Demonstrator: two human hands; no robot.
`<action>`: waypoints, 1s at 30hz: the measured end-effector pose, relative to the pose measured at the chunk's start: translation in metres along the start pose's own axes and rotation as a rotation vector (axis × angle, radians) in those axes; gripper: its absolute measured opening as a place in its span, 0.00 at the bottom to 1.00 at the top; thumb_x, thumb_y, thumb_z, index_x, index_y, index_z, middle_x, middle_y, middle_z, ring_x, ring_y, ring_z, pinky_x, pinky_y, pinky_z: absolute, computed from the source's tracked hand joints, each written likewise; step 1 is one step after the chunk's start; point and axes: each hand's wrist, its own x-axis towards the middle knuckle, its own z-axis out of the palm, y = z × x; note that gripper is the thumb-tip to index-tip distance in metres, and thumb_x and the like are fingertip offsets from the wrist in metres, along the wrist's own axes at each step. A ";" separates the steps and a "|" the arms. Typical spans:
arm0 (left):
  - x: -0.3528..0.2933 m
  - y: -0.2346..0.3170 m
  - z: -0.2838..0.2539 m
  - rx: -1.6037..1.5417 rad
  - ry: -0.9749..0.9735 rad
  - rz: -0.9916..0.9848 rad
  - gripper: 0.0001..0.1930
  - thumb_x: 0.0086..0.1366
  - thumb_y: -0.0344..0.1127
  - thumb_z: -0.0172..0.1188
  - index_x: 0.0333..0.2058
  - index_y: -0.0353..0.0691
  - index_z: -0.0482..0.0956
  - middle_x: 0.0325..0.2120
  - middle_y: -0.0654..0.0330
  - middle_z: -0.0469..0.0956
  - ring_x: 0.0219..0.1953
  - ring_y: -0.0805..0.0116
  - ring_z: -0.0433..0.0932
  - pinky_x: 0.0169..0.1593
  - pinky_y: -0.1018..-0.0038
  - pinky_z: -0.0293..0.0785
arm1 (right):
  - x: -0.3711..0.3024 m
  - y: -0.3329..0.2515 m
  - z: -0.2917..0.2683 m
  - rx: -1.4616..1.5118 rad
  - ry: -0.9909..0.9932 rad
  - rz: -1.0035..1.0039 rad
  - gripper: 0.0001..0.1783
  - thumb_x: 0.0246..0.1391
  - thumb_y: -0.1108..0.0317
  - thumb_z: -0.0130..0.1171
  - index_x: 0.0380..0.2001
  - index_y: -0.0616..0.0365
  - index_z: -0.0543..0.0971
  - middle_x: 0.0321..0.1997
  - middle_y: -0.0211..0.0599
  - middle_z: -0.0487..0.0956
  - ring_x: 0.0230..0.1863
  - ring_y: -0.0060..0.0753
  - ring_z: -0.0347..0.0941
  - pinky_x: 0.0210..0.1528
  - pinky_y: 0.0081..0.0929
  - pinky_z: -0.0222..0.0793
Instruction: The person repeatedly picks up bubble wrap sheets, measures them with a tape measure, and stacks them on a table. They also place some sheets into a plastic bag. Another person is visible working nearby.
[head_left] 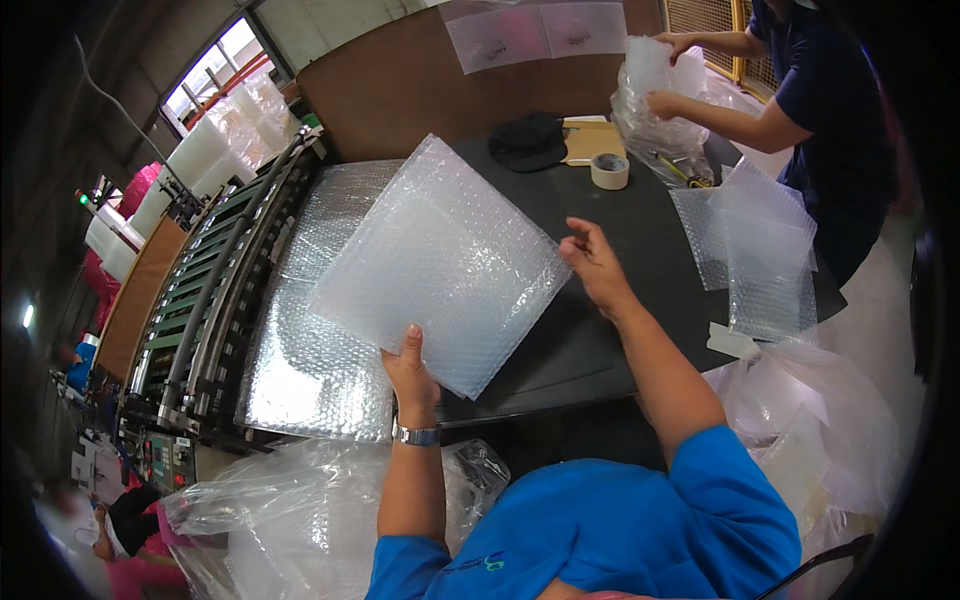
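A: Item one: bubble-wrap sheet (440, 262), clear, roughly square, held up tilted over the black table (600, 340). Where is it taken?

B: Left hand (411, 370) pinches its near edge, thumb on top, the other fingers hidden beneath. Right hand (595, 262) sits at the sheet's right corner, fingers loosely curled; I cannot tell from here whether they actually grip the edge or merely touch it.

A: Handling?

B: By my judgement very light, soft and floppy, somewhat slick. It bows where nothing supports it, so the edges and corners are the sensible places to hold. Bubbles would pop under a hard squeeze.

A: Arm pose?

B: Left forearm straight out from the body, wristwatch (416, 435) showing, palm upward under the sheet. Right forearm angled inward across the table, wrist raised, blue sleeve (735, 490) at the elbow.

A: Around the fingers?

B: Beyond and left of the left fingers, a second bubble-wrap layer (310, 370) lies flat beside a roller machine (215, 290). Beyond the right fingertips: a tape roll (609, 170) and a black cap (528, 142). Right of them, a stack of cut sheets (765, 250). Far across, another person (820, 110) handles plastic bags (655, 90).
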 end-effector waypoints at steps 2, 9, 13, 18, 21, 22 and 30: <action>0.000 -0.002 -0.003 -0.035 0.046 -0.008 0.34 0.52 0.37 0.62 0.53 0.34 0.55 0.49 0.53 0.63 0.49 0.62 0.63 0.53 0.66 0.59 | -0.007 0.004 -0.014 -0.022 -0.018 0.049 0.15 0.50 0.62 0.55 0.39 0.58 0.70 0.31 0.29 0.70 0.36 0.18 0.65 0.41 0.18 0.61; -0.001 -0.015 -0.017 -0.083 0.088 -0.108 0.33 0.54 0.36 0.59 0.54 0.34 0.53 0.50 0.52 0.61 0.51 0.59 0.62 0.54 0.63 0.59 | -0.033 0.038 -0.040 -0.249 -0.062 0.222 0.11 0.54 0.63 0.49 0.22 0.57 0.69 0.20 0.24 0.67 0.24 0.16 0.63 0.29 0.15 0.60; -0.006 -0.015 -0.017 -0.149 0.084 -0.179 0.30 0.56 0.37 0.56 0.53 0.33 0.54 0.49 0.51 0.62 0.49 0.57 0.65 0.51 0.62 0.64 | -0.041 0.046 -0.046 -0.265 -0.085 0.224 0.13 0.54 0.62 0.49 0.19 0.56 0.67 0.18 0.24 0.65 0.23 0.16 0.63 0.28 0.16 0.60; -0.014 -0.005 -0.006 -0.252 0.142 -0.338 0.25 0.61 0.40 0.50 0.52 0.31 0.56 0.47 0.49 0.64 0.47 0.55 0.67 0.49 0.60 0.66 | -0.042 0.048 -0.047 -0.190 -0.086 0.232 0.15 0.54 0.61 0.50 0.18 0.55 0.65 0.17 0.23 0.64 0.23 0.16 0.63 0.29 0.15 0.60; -0.016 -0.006 -0.003 -0.319 0.128 -0.393 0.25 0.62 0.43 0.47 0.51 0.31 0.57 0.48 0.49 0.64 0.48 0.55 0.67 0.50 0.60 0.66 | -0.043 0.046 -0.046 -0.096 -0.087 0.266 0.13 0.52 0.58 0.52 0.24 0.55 0.68 0.22 0.26 0.67 0.28 0.18 0.65 0.33 0.16 0.60; -0.016 -0.008 -0.003 -0.350 0.111 -0.411 0.25 0.63 0.44 0.47 0.51 0.31 0.57 0.48 0.49 0.64 0.48 0.55 0.67 0.51 0.61 0.65 | -0.043 0.046 -0.046 -0.008 -0.100 0.280 0.14 0.52 0.56 0.53 0.30 0.55 0.70 0.26 0.28 0.69 0.32 0.20 0.66 0.36 0.17 0.61; -0.062 -0.037 0.037 -0.347 -0.027 -0.545 0.26 0.64 0.47 0.43 0.53 0.32 0.56 0.50 0.52 0.63 0.51 0.57 0.64 0.54 0.62 0.61 | -0.102 -0.012 -0.007 0.560 -0.212 0.397 0.48 0.37 0.56 0.66 0.58 0.54 0.50 0.53 0.42 0.61 0.56 0.38 0.56 0.55 0.40 0.53</action>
